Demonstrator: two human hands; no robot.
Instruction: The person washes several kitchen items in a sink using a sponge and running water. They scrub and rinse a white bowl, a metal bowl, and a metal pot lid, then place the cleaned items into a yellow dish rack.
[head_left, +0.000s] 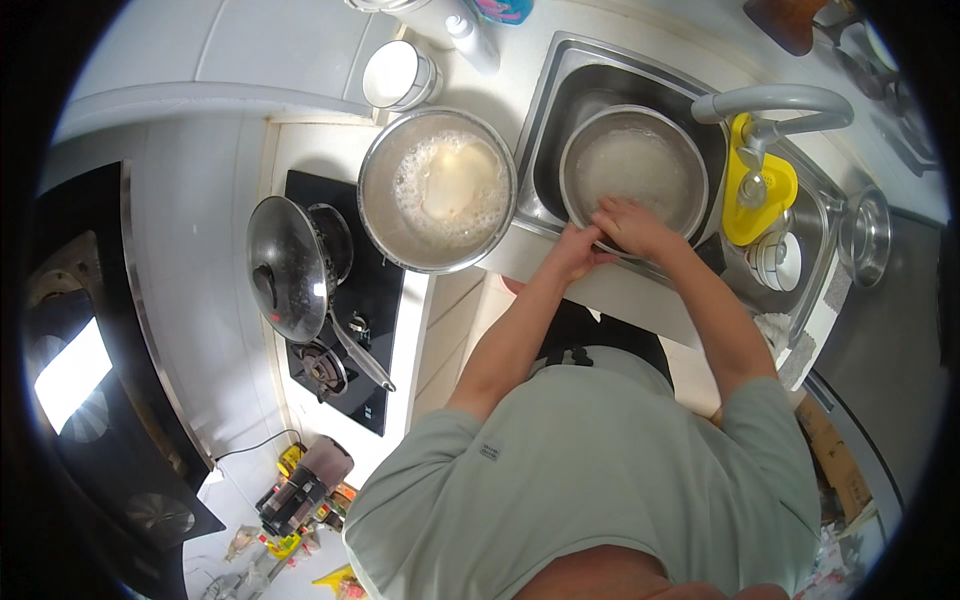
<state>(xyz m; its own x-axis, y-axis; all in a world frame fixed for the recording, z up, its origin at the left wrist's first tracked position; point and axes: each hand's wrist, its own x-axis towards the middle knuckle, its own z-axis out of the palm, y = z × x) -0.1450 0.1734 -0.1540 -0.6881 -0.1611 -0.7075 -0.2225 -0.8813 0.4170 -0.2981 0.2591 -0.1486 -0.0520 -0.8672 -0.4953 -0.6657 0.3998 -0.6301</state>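
A wide metal basin (640, 120) with cloudy water stands in the left bowl of a stainless steel sink (536, 184). At its near rim, my left hand (576, 253) is against the outside, its grip partly hidden. My right hand (634, 227) reaches over the same rim, fingertips at the water's edge; whether it grips something there is unclear. To the left, a second metal basin (382, 225) holds foamy liquid with a pale, blurred mass in it. The grey faucet (780, 97) arches over the sink's right part.
A lidded pan (289, 270) sits on the black gas hob (382, 300), its handle pointing toward me. White bowls (394, 75) and a white bottle (474, 46) stand behind the foamy basin. Right are a yellow corner strainer (780, 184), stacked bowls (784, 262) and a steel bowl (866, 236).
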